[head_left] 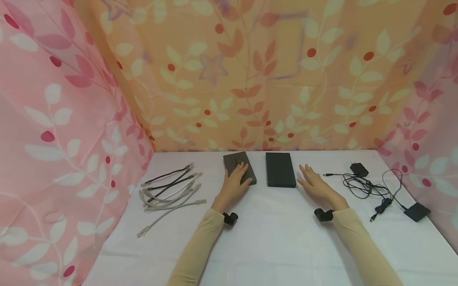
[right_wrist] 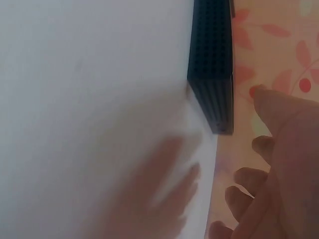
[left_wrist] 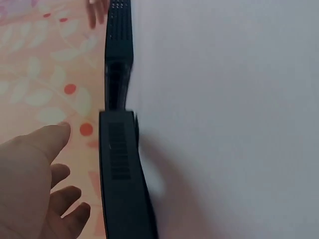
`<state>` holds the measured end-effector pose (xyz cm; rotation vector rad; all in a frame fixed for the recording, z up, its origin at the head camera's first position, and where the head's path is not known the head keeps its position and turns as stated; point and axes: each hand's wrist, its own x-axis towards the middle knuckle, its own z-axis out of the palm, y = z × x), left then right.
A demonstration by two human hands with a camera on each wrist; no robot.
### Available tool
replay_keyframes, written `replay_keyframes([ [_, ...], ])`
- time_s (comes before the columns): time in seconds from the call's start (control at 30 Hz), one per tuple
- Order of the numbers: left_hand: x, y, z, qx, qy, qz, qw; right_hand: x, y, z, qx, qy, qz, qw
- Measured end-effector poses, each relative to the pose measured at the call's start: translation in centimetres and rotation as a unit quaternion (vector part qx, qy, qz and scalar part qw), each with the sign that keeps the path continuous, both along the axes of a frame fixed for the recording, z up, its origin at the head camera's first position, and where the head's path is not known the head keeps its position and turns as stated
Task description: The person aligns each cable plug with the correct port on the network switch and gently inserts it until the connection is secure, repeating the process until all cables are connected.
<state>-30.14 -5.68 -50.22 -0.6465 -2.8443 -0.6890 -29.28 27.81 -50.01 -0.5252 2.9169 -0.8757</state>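
Observation:
Two flat black devices with vented sides, network-switch-like in shape, lie side by side toward the back of the table. My left hand (head_left: 234,184) hovers over the left device (head_left: 237,159), fingers loosely spread; in the left wrist view a gap shows between hand (left_wrist: 40,184) and device (left_wrist: 119,174). Just right of the right device (head_left: 280,170) is my right hand (head_left: 316,186), its fingers extended and holding nothing. In the right wrist view, that hand (right_wrist: 279,164) is raised above the cloth, apart from the vented device (right_wrist: 212,45).
Several grey and black network cables (head_left: 171,190) lie in a loose pile at the left. To the right are black power adapters (head_left: 359,170) (head_left: 417,212) with tangled cords (head_left: 365,186). White cloth (head_left: 272,246) covers the table; patterned curtains (head_left: 229,79) hang behind and at both sides.

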Motion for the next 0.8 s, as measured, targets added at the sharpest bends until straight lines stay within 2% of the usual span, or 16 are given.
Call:
replay_keyframes([
  [0.17,0.2,1.8,0.0,0.007,-0.019,-0.027,0.9995,-0.2,-1.1,0.0,-0.018,-0.012,0.02,1.0],
  [0.33,0.4,3.5,-0.3,-0.005,-0.017,-0.058,0.9981,-0.3,-1.8,0.1,-0.012,-0.016,0.022,1.0],
  [0.47,0.5,5.0,-0.5,-0.038,-0.01,-0.07,0.9968,-0.4,-2.3,0.2,0.004,-0.018,0.02,1.0],
  [0.67,0.1,6.8,-0.7,-0.09,0.008,-0.065,0.9938,-0.7,-3.2,-0.1,0.031,-0.006,0.025,0.999],
  [0.8,-0.1,7.5,-0.6,-0.123,0.022,-0.067,0.9899,-0.6,-3.7,-0.3,0.028,-0.014,0.027,0.999],
])
